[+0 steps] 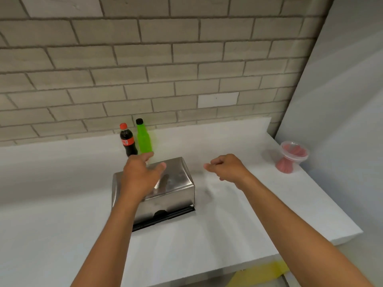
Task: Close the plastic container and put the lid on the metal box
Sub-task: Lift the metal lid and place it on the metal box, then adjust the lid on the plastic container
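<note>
A shiny metal box [178,183] with its lid on sits in the middle of the white counter [62,204]. My left hand [139,175] hovers flat over the box's top, fingers spread, holding nothing. My right hand [226,166] floats to the right of the box with fingers loosely curled and nothing in it. A clear plastic container [293,155] with pink contents and its lid on stands at the far right of the counter, well away from both hands.
A cola bottle [127,140] with a red cap and a green bottle [144,137] with a black cap stand behind the box by the brick wall [145,69]. The counter's right end drops off near a pale wall [342,100].
</note>
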A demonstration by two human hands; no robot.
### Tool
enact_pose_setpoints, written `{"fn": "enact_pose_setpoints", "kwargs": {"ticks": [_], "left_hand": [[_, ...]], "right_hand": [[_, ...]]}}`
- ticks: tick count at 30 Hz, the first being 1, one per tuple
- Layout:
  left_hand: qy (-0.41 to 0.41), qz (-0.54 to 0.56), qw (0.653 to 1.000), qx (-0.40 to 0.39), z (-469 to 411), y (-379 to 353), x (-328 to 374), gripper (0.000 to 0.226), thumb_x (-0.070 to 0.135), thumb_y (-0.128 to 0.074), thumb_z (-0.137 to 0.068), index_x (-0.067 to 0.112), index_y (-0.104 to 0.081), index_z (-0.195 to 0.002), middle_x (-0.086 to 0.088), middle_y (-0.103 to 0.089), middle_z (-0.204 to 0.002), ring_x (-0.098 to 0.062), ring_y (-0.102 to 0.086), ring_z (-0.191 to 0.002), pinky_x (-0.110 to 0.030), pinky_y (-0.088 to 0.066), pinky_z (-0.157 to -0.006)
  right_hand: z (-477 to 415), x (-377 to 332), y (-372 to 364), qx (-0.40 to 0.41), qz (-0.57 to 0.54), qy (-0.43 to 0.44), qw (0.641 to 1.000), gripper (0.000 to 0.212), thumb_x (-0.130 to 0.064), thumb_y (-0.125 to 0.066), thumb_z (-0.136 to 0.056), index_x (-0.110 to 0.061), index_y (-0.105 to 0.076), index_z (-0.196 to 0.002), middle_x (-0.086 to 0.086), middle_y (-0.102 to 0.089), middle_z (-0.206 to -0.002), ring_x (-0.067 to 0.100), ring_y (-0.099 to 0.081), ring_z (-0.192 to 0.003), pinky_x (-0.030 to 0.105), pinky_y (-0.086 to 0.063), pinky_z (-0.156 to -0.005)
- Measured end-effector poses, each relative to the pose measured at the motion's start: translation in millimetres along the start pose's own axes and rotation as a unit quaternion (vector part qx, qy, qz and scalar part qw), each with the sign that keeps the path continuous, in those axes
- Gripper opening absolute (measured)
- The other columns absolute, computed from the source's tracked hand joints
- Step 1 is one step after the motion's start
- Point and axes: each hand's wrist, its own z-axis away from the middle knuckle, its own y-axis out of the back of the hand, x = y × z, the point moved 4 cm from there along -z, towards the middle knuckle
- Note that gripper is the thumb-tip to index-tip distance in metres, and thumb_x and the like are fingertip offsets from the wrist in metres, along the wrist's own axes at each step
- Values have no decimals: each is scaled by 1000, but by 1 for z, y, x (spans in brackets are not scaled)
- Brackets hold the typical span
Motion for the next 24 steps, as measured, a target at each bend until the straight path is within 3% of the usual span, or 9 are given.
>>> {"fn": "enact_pose_setpoints", "kwargs": {"ticks": [2,5,10,14,17,20,24], "left_hand": [[-34,18,999,-34,5,-24,19,52,45,-79,-86,27,-67,-133,-1,-60,-132,-9,-63,-106,-31,-47,-93],[-111,30,989,-89,16,-68,52,45,38,-82,-85,28,-71,-127,1,-62,-122,-14,-64,-107,-34,-51,-98],[-178,51,968,-172,36,-147,96,50,40,-80,-86,30,-67,-133,9,-58,-127,-6,-62,-105,-23,-48,-90],[-185,64,955,-224,44,-213,122,56,40,-78,-88,29,-61,-140,7,-57,-133,-6,-62,-106,-20,-48,-89],[-181,64,948,-254,49,-266,139,64,41,-77,-89,32,-50,-147,7,-53,-136,-9,-59,-114,-29,-53,-96],[-185,68,943,-268,49,-319,156,75,43,-75,-89,38,-38,-154,7,-47,-142,-11,-53,-125,-35,-51,-103],[-137,90,955,-249,37,-383,175,83,38,-80,-86,40,-34,-155,4,-47,-146,-15,-53,-130,-39,-52,-105]], "right_hand": [[4,10,20,28,-20,-2,999,48,-48,-84,-84,-18,-73,-120,-7,-71,-115,12,-66,-96,34,-57,-98],[12,26,53,78,-41,-5,996,43,-44,-85,-84,-19,-76,-119,-10,-72,-111,13,-68,-104,36,-57,-100],[22,52,112,169,-46,6,985,35,-41,-82,-87,-26,-75,-118,-17,-71,-101,0,-66,-93,19,-49,-77],[20,81,160,212,-57,9,976,33,-36,-81,-89,-29,-74,-120,-15,-68,-106,7,-67,-101,28,-55,-87],[13,105,196,243,-62,20,968,37,-36,-83,-88,-33,-72,-123,-10,-67,-120,7,-66,-102,32,-56,-92],[-3,134,233,270,-24,38,962,49,-39,-85,-84,-35,-68,-130,-7,-67,-124,10,-66,-99,30,-53,-88],[-35,184,279,275,0,3,961,70,-50,-84,-83,-34,-56,-146,1,-61,-138,28,-64,-122,42,-54,-99]]}}
